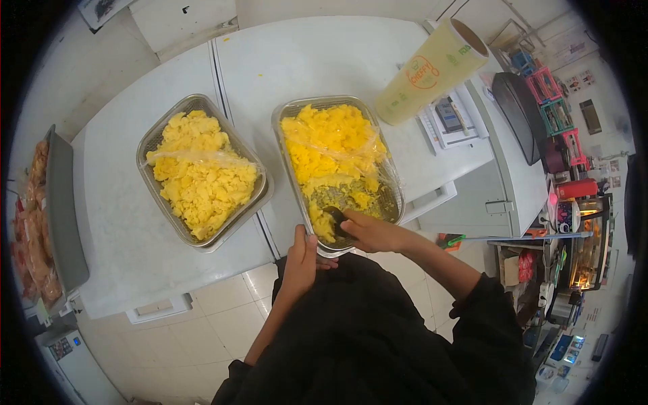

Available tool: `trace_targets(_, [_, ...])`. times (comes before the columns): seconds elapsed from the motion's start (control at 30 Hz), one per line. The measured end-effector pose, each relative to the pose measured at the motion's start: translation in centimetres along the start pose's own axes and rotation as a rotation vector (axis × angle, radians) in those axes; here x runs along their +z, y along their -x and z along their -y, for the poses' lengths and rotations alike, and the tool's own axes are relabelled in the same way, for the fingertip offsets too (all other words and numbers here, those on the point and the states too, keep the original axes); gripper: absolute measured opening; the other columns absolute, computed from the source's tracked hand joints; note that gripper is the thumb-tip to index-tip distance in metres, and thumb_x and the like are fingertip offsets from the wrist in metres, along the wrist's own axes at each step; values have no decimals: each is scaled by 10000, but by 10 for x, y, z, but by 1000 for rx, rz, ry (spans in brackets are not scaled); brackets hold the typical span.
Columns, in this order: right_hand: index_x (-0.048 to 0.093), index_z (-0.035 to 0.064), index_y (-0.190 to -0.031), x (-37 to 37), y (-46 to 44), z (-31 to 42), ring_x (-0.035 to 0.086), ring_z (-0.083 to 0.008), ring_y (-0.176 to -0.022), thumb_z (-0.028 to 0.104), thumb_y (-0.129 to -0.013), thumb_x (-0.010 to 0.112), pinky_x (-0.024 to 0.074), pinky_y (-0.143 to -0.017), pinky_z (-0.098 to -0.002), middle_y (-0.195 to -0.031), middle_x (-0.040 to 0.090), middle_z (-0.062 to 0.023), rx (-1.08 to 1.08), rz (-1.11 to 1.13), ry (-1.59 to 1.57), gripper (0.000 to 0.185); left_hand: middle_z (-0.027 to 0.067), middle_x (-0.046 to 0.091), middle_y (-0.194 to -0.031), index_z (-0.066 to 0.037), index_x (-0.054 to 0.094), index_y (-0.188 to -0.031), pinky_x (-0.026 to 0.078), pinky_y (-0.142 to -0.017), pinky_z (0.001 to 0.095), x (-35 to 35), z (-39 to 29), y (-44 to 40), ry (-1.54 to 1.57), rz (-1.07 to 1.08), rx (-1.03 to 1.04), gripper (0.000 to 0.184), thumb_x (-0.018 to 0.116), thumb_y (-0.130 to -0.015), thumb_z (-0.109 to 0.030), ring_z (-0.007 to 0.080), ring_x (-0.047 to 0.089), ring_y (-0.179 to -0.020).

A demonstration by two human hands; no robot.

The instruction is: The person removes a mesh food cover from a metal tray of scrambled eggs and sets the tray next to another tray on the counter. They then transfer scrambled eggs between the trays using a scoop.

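My left hand [300, 263] grips the near left corner of a metal tray [279, 125], some fingers showing under its rim. In this tray lies crumbly yellow food [331, 138] that looks like scrambled egg, heaped at the far end and thin at the near end. Clear plastic film [368, 152] lies across part of it. My right hand [368, 231] holds a short black utensil [335, 217] against the food at the near end; whether it is a spoon or a scraper I cannot tell. To the left stands a second metal tray [150, 135], filled with paler yellow food [202, 182] under film.
Both trays rest on white surfaces [115, 223] with a seam between them. A big plastic film roll [432, 71] stands at the back right beside a calculator [451, 115] and papers. A grey bin [64, 216] with bagged items is far left. Cluttered shelves line the right.
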State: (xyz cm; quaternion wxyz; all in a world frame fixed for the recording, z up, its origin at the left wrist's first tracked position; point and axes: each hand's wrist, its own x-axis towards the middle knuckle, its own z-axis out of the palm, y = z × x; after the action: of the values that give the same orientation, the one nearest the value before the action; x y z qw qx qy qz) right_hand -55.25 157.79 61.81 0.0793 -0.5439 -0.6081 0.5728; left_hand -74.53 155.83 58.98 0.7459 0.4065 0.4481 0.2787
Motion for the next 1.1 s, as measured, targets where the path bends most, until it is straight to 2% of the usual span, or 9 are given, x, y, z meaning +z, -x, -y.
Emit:
trace_targets(0.07, [410, 10, -981, -3, 2, -7, 409, -222, -433, 227, -922, 357, 390, -457, -315, -496, 346, -27, -266, -27, -19, 231, 161, 597, -785, -39, 300, -1004, 524, -538, 261, -1, -2, 0, 17, -2, -23, 331, 268, -950, -364, 221, 642, -629])
trace_targets(0.13, [431, 70, -964, -8, 8, 9, 313, -99, -394, 296, -940, 336, 257, -350, -241, -503, 318, 21, 362, 163, -707, 246, 165, 596, -797, -35, 298, -1004, 524, -538, 263, -1, -7, 1, 21, -18, -53, 342, 277, -947, -372, 222, 644, -634])
trace_targets(0.17, [436, 123, -940, -3, 9, 15, 219, -31, -386, 320, -942, 340, 138, -333, -190, -504, 286, 55, 375, 103, -808, 219, 165, 596, -797, -35, 298, -1004, 524, -538, 263, -2, -5, 1, 24, -25, -50, 342, 277, -947, -372, 222, 644, -634])
trace_targets(0.27, [439, 124, -970, -5, 11, 1, 200, -27, -383, 328, -940, 356, 135, -329, -196, -505, 281, 65, 334, 204, -1014, 222, 170, 594, -807, -27, 294, -1040, 525, -539, 268, -4, 6, -2, 47, -12, -49, 354, 283, -947, -369, 226, 646, -641])
trace_targets(0.67, [379, 111, -1232, -60, 21, -27, 177, -9, -401, 348, -929, 399, 112, -342, -174, -531, 245, 86, 253, 246, -914, 385, 153, 591, -850, -24, 285, -1137, 520, -618, 279, -21, 22, -4, 172, 29, -62, 354, 288, -952, -326, 213, 635, -676])
trace_targets(0.87, [438, 129, -1052, -75, -2, 15, 178, -12, -402, 358, -928, 392, 113, -350, -178, -521, 236, 83, 191, 262, -864, 265, 103, 595, -777, -38, 367, -1104, 486, -665, 268, -39, 28, 5, -17, -38, 25, 400, 247, -951, -387, 189, 612, -689])
trace_targets(0.93, [438, 130, -973, -71, -19, 46, 180, -15, -394, 367, -921, 406, 113, -345, -185, -513, 251, 76, 214, 280, -877, 245, 81, 584, -712, -36, 441, -986, 462, -641, 242, -45, 16, 16, -47, -209, 114, 361, 274, -951, -353, 147, 574, -620])
trace_targets(1.0, [449, 120, -1065, -56, -45, 79, 194, -27, -391, 375, -910, 428, 136, -349, -187, -505, 261, 68, 162, 298, -856, 299, 83, 568, -694, -21, 453, -954, 457, -620, 251, -56, 6, 29, -46, -295, 179, 308, 307, -946, -292, 141, 561, -613])
trace_targets(1.1, [451, 170, -893, -19, -103, 113, 194, -40, -394, 364, -907, 439, 150, -363, -207, -507, 236, 68, 91, 418, -909, 195, 74, 544, -654, -5, 469, -900, 439, -587, 251, -78, 2, 43, -37, -447, 310, 263, 343, -940, -232, 124, 531, -596])
